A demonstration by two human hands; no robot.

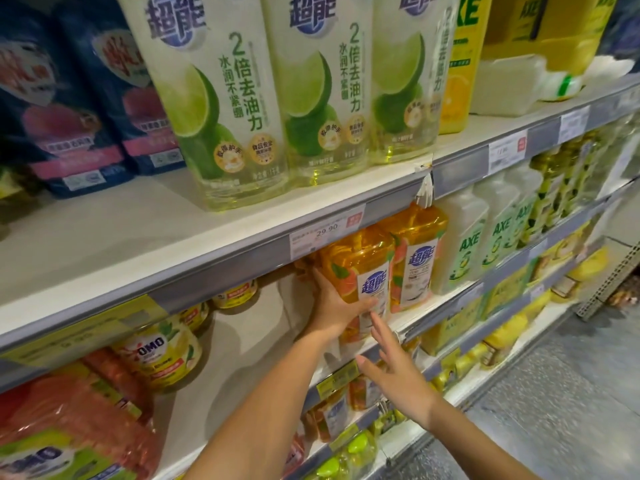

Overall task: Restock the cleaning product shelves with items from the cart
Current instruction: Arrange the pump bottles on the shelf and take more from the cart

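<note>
An orange detergent bottle with a white and blue label stands at the front of the middle shelf. My left hand grips its left side and lower front, thumb across the label. A second orange bottle of the same kind stands right beside it. My right hand hovers just below and in front with fingers straight and spread, holding nothing. The cart is out of view.
Tall green lime bottles and dark blue pouches fill the top shelf. White AXE bottles stand right of the orange ones. OMO tubs sit at the left. Lower shelves hold yellow and orange products; grey floor lies to the right.
</note>
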